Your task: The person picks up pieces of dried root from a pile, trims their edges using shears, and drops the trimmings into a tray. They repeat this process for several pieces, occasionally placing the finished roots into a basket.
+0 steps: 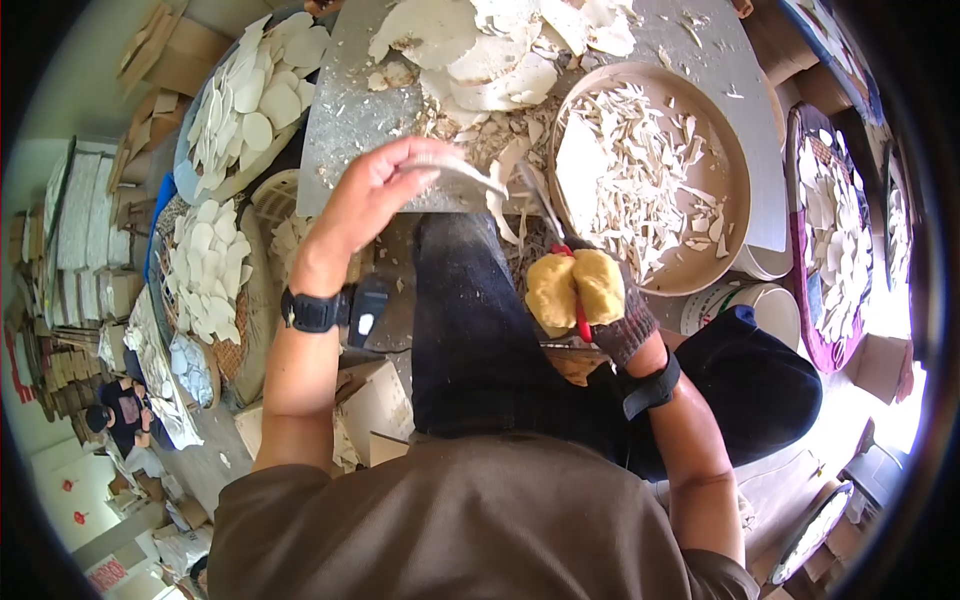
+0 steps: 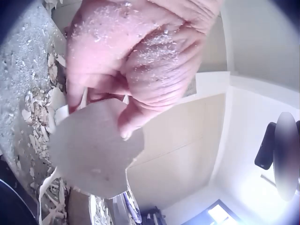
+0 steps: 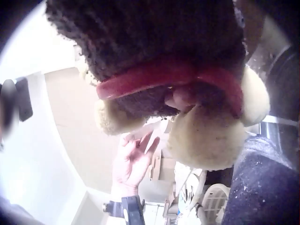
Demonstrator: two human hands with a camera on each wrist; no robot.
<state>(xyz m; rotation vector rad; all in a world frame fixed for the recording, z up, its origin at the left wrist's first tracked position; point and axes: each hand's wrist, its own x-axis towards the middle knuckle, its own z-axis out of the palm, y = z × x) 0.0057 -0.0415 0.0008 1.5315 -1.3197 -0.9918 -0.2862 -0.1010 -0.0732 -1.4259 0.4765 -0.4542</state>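
My bare left hand (image 1: 375, 190) pinches a thin, pale flat slice (image 2: 93, 150) between thumb and fingers, above the table edge. White dust and crumbs cover its palm in the left wrist view. A curled pale strip (image 1: 497, 222) hangs beside the slice. My right hand (image 1: 628, 325), in a dark knitted glove, grips red-handled scissors (image 3: 154, 77) with thick yellow padding (image 3: 206, 140) around the handles. The scissors' blades (image 1: 540, 195) point up toward the slice, close to the strip. The glove and padding hide most of the right fingers.
A round shallow tray (image 1: 738, 180) of pale cut strips sits right on the metal table (image 1: 345, 120). Large pale slices (image 1: 490, 75) and scraps are heaped at its middle. Baskets of slices (image 1: 210, 265) stand left; a white bucket (image 1: 770, 305) is below the tray.
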